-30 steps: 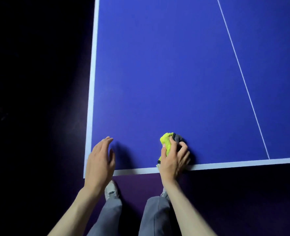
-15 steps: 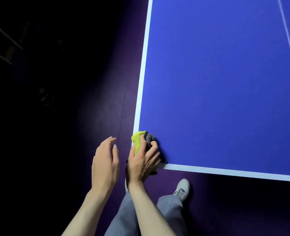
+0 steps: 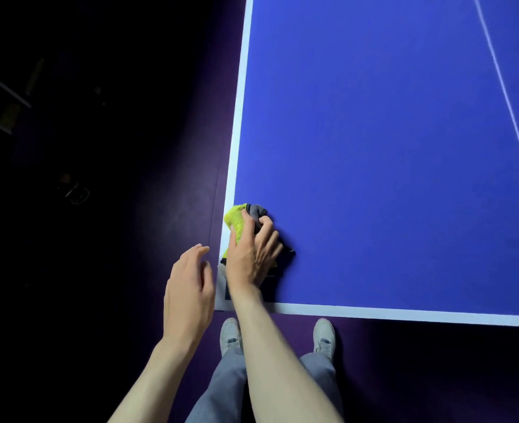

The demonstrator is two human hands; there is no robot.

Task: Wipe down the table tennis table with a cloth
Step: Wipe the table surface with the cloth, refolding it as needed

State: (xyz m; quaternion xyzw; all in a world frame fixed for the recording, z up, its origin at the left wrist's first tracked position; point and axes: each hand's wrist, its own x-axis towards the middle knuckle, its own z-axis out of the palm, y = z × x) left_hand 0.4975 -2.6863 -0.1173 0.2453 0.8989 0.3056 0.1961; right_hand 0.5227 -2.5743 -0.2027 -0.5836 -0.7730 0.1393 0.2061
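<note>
R hand (image 3: 253, 254) is gripping the bunched yellow/grey cloth (image 3: 236, 222) & pressing it on the blue desk (image 3: 374, 148) at its near-left corner. L hand (image 3: 189, 288) is hovering off the edge, fingers loose, holding nothing. Progress: can't tell what's wiped; prob. most of the surface is left.

Your two pale shoes (image 3: 324, 334) stand on the dark purple floor (image 3: 173, 215), and your grey trousers (image 3: 221, 389) show above them.
</note>
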